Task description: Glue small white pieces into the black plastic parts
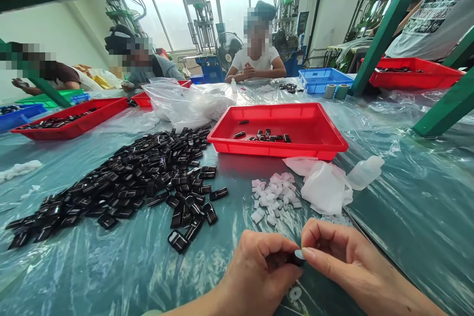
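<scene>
My left hand (259, 266) is closed around a small glossy black plastic part (295, 258), mostly hidden by its fingers. At the part's end shows a small pale white piece (299, 254), pinched between the thumb and finger of my right hand (344, 256). Just beyond my hands lies a heap of small white pieces (276, 195), some tinged pink. To the left spreads a large pile of black plastic parts (148, 173), several lying loose at its near edge. A small white disc (295, 293) rests on the table below my fingers.
A red tray (277, 149) with several black parts stands ahead. Beside the white pieces lie a crumpled white cloth (326, 187) and a translucent bottle (366, 173). Green posts (392, 24) rise at the right. Co-workers sit across the plastic-covered table (122, 276); a blue tray (326, 79) stands far back.
</scene>
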`<state>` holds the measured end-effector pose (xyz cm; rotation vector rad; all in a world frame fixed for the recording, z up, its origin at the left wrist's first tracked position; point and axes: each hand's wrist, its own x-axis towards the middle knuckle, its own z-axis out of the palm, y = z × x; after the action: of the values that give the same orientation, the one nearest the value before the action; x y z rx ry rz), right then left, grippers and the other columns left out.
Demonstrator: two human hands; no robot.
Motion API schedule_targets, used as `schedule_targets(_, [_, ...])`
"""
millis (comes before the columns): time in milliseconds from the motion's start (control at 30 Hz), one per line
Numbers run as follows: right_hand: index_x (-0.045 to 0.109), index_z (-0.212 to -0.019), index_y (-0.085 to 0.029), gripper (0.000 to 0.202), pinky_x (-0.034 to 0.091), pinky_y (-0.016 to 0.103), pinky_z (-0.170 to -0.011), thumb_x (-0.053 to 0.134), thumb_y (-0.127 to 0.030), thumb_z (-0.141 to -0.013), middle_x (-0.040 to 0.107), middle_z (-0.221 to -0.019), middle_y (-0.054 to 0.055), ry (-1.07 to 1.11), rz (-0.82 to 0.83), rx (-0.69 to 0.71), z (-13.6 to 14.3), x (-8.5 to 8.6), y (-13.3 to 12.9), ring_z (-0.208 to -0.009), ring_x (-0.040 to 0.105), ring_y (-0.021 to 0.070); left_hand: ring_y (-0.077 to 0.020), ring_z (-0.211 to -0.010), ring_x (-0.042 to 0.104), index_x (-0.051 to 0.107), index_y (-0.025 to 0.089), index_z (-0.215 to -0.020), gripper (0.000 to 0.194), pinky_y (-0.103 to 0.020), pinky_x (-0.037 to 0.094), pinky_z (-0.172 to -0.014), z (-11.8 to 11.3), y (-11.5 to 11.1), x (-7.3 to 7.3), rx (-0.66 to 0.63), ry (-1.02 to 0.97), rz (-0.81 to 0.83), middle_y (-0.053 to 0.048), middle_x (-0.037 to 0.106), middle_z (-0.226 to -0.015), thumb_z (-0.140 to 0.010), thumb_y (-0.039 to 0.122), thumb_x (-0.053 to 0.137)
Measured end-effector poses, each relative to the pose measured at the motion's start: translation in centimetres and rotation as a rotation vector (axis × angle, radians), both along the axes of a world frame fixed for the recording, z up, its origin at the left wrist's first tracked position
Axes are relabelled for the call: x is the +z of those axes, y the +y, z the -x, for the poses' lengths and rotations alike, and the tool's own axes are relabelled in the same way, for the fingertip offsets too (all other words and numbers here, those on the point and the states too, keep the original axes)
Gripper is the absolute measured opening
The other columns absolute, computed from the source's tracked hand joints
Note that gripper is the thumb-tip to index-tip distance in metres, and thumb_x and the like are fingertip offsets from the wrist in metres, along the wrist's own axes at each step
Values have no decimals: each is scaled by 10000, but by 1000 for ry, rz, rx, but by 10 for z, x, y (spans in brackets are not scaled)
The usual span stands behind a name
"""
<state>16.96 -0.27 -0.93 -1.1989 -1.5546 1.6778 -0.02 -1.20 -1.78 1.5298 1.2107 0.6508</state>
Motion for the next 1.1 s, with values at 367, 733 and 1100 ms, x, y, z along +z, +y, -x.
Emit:
schedule_targets(367, [548,-704,-158,219,322,219,-579,623,-363,-713,477,-605,-29,140,190,-91,4,1,0,-601,401,106,-67,-471,357,712,131,-731,137,-173,292,-463,-1,0,4,-34,87,-177,31,501,-513,-705,93,583])
schedule_targets(733, [583,-708,-154,234,331,220,-587,678,-364,-666,509,-610,-23,167,261,-110,3,-1,-3,-596,402,103,-74,-461,364,714,144,-724,132,-180,297,-460,0,0,3,-64,128,-230,19,558,-522,-713,102,589])
schedule_targets(1100, [585,-716,-156,165,358,193,-579,683,-277,-661,521,-574,-39,156,302,-174,6,5,-5,-572,452,85,-90,-523,482,715,128,-712,147,-177,361,-537,-2,1,7,-89,137,-278,-13,610,-566,-708,59,585])
